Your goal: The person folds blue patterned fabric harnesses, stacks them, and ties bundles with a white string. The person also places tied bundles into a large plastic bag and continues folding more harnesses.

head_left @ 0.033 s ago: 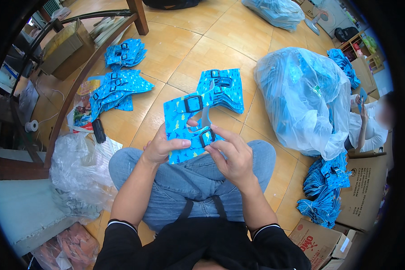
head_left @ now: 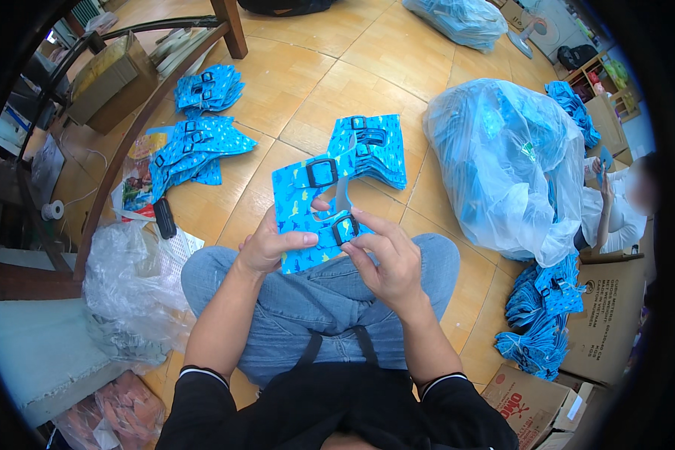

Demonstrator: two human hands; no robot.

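My left hand [head_left: 266,244] grips the left edge of a flat blue piece with a printed animal pattern [head_left: 294,196], thumb on its face and a fingertip showing through its curved cut-out. Two black buckles sit on the piece: an upper buckle [head_left: 323,173] and a lower buckle [head_left: 346,230]. My right hand [head_left: 388,262] pinches the lower buckle at its right side between thumb and fingers. The piece is held above my crossed legs. Just beyond it lies a stack of similar blue pieces [head_left: 388,150], partly hidden behind it.
More stacks of blue pieces [head_left: 202,146] lie on the floor at left, beside a black object [head_left: 164,217] and clear plastic bags [head_left: 131,277]. At right stand a large plastic bag of blue pieces [head_left: 502,165], a loose heap [head_left: 536,322] and cartons [head_left: 604,315]. Another person [head_left: 622,210] sits beyond.
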